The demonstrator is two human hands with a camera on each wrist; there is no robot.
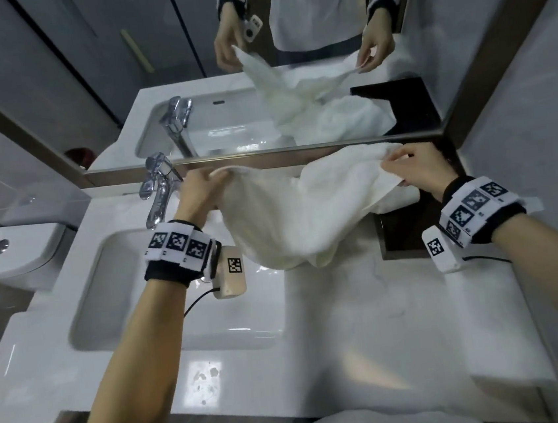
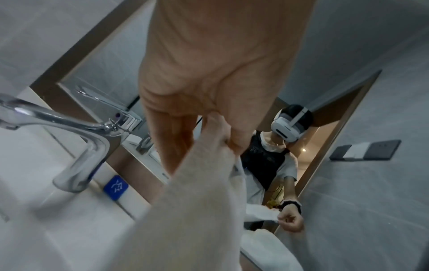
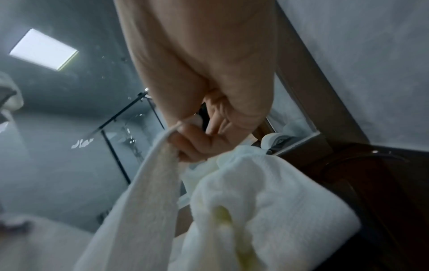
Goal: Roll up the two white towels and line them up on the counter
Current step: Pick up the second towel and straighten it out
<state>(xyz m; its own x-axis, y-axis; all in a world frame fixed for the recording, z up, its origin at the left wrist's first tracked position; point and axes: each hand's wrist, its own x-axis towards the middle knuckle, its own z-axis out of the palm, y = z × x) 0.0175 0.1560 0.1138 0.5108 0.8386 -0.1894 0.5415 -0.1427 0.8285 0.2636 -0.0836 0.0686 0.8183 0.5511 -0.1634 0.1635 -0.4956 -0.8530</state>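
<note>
Together, the left hand (image 1: pixel 200 192) and the right hand (image 1: pixel 414 166) each pinch an upper corner of one white towel (image 1: pixel 278 218), holding it spread between them above the counter (image 1: pixel 368 322). Its lower edge sags below the hands; a second towel (image 1: pixel 403 194) lies bunched under the right hand on the dark tray (image 1: pixel 401 239).

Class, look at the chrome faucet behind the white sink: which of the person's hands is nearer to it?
Left. The left hand grips the white towel just beside the chrome faucet; the right hand holds the towel's far end, over the dark tray.
</note>
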